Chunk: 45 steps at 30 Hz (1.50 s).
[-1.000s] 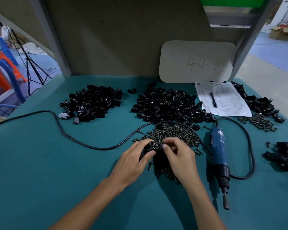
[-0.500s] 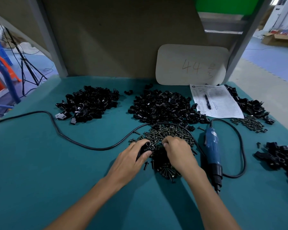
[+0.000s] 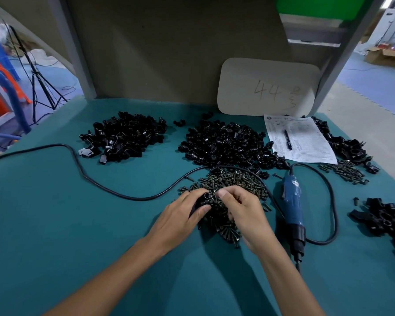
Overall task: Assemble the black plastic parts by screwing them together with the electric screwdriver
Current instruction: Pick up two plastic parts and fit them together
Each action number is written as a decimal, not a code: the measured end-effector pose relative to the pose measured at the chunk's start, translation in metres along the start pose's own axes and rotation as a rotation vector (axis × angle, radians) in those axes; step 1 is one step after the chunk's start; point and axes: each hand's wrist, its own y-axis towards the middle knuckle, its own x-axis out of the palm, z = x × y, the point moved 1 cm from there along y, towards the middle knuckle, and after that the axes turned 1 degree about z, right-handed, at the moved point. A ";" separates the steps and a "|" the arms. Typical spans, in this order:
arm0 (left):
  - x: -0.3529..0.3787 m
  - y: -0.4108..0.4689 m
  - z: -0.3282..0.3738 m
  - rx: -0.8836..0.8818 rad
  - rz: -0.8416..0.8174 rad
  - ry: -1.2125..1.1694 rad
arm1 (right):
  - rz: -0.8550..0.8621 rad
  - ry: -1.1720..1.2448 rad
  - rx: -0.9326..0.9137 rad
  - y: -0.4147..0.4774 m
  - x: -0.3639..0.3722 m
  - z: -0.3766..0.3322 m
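My left hand (image 3: 180, 215) grips a small black plastic part (image 3: 204, 200) with a round socket on top, just above a heap of dark screws (image 3: 228, 185) in the middle of the green table. My right hand (image 3: 242, 210) hovers over the same heap with its fingers curled beside the part; whether they pinch a screw is hidden. The blue electric screwdriver (image 3: 292, 206) lies untouched to the right of my right hand, tip toward me.
Two big piles of black plastic parts (image 3: 123, 137) (image 3: 224, 144) lie further back. Assembled parts (image 3: 385, 220) sit at the right edge. The black power cord (image 3: 82, 172) loops across the table. A form with a pen (image 3: 297, 140) and a smaller screw pile (image 3: 347, 172) lie back right.
Both hands stay over the screw heap with the part. The right hand's fingers have shifted slightly next to the part; the camera view has drifted.
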 end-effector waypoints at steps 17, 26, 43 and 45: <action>-0.003 -0.001 0.005 -0.006 -0.016 0.003 | 0.072 0.017 0.023 -0.011 0.016 0.013; -0.004 -0.002 0.007 -0.005 -0.013 0.023 | -0.046 0.196 0.142 -0.003 0.008 0.011; -0.002 -0.001 0.006 -0.002 -0.024 0.022 | -0.135 0.209 0.127 0.000 0.003 0.007; -0.002 -0.001 0.006 -0.008 -0.031 0.033 | -0.149 0.164 0.152 0.003 0.002 0.009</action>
